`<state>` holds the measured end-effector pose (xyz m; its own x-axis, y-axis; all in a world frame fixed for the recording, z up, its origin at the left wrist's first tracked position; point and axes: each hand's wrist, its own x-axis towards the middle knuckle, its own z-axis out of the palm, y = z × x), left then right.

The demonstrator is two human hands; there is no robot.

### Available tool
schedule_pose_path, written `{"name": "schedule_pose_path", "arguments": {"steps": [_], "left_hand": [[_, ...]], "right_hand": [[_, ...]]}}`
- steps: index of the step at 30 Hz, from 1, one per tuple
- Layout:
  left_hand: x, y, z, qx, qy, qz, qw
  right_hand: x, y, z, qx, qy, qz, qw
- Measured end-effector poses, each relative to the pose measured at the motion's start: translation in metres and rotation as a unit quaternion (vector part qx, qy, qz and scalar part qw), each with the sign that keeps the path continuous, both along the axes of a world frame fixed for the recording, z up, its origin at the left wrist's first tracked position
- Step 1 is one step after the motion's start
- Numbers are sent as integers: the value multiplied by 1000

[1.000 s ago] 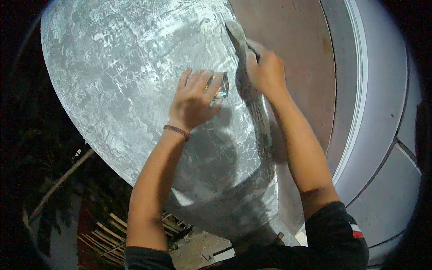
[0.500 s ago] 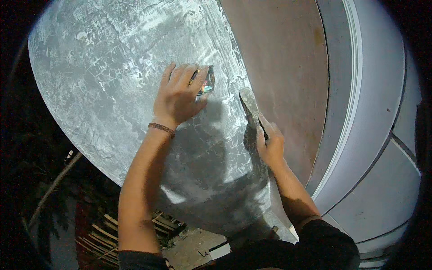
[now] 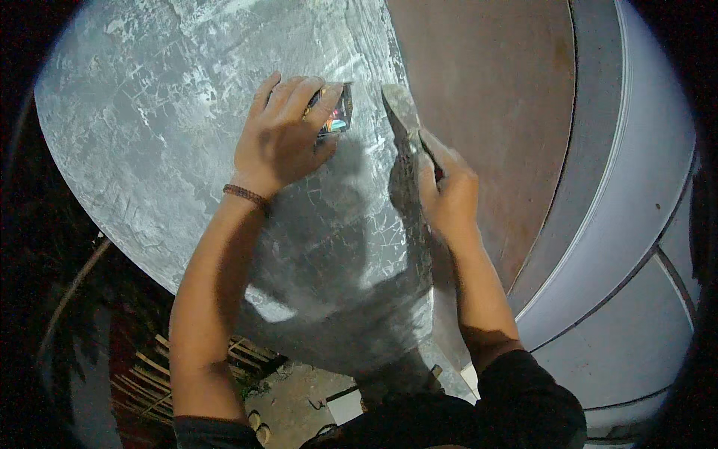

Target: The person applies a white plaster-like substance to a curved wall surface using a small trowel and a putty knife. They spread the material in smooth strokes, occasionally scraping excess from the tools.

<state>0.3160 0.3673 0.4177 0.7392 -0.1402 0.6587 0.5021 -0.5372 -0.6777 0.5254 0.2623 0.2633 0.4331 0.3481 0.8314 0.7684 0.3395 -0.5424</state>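
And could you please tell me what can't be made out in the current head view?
In the head view:
Colourful item: partly covered by the left hand, so its full shape is unclear.
Flat-bladed tool: handle mostly hidden in the right hand.
Grey surface: far end cut off by the top edge.

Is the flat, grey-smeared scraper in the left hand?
No, the right hand grips the scraper, while the left hand partly covers a small multicoloured packet.
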Motion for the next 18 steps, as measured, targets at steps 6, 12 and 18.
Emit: {"name": "schedule_pose_path", "arguments": {"steps": [6, 12, 18], "left_hand": [[-1, 0, 1, 1, 2, -10, 1000], [-1, -1, 1, -7, 6, 5, 1000], [-1, 0, 0, 4, 3, -8, 1000]], "right_hand": [[3, 6, -7, 11, 12, 18, 1000], [3, 9, -14, 43, 16, 19, 999], [4, 17, 1, 88, -5, 15, 996]]}}
